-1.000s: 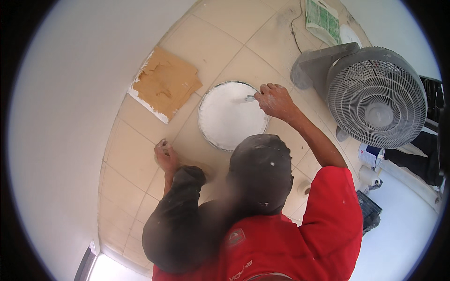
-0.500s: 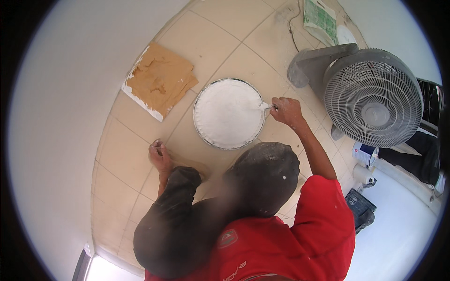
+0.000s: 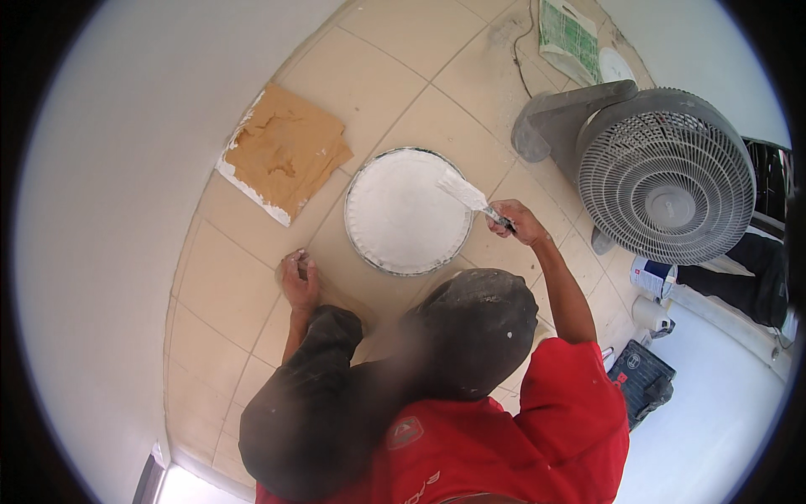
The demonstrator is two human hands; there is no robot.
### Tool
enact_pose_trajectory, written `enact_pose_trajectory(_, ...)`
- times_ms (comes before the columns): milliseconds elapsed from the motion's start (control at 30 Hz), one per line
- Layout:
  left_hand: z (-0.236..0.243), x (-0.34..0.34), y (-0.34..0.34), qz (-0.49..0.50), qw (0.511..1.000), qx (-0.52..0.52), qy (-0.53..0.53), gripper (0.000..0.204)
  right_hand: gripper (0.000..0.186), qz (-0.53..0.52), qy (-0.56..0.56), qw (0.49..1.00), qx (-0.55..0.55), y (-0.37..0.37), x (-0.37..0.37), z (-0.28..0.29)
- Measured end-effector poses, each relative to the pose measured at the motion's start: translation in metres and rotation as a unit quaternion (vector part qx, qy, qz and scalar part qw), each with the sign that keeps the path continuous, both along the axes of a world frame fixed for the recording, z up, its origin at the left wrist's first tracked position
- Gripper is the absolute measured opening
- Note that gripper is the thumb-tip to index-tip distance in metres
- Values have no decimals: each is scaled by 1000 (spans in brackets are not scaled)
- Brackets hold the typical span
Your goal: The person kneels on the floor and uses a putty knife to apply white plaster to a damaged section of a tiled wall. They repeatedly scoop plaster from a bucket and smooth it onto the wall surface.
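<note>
My right hand (image 3: 515, 222) grips a scraper (image 3: 463, 191) with white paste on its blade, over the right part of a round container (image 3: 390, 214) filled with smooth white paste. My left hand (image 3: 299, 277) is below and left of the container, its fingers curled and marked with white; whether it holds anything is unclear. My bent, dark-clad knees and red shirt fill the lower middle.
A torn brown sheet (image 3: 284, 149) lies by the left wall. At right are a grey fan (image 3: 670, 186), a white can (image 3: 651, 277), a white roll (image 3: 651, 315) and a dark case (image 3: 641, 380). A green-and-white bag (image 3: 566, 38) lies at the back.
My right hand has moved from above the container's right edge down and right, and more of the paste-coated blade now shows, angled up-left across the rim. My left hand has shifted slightly.
</note>
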State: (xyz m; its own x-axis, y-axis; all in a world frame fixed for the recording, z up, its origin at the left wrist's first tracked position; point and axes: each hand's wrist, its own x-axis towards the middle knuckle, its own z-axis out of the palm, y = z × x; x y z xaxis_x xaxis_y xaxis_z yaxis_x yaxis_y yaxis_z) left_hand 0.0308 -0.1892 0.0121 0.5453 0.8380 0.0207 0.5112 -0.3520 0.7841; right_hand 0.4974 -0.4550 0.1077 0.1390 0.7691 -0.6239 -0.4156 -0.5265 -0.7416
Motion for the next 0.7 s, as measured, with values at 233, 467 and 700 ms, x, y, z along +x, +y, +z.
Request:
enact_pose_trajectory(233,9,5,-1,-1,1000,-15,5,31,42,58,-83,990,-95,-1,-12,-19)
enact_pose_trajectory(467,6,6,-1,10,1000,-19,0,32,44,257,-256,929,-71,2,-68,-28)
enact_pose_trajectory(700,10,5,1,-1,1000,5,17,32,34,309,-364,863,-161,-11,-72,15)
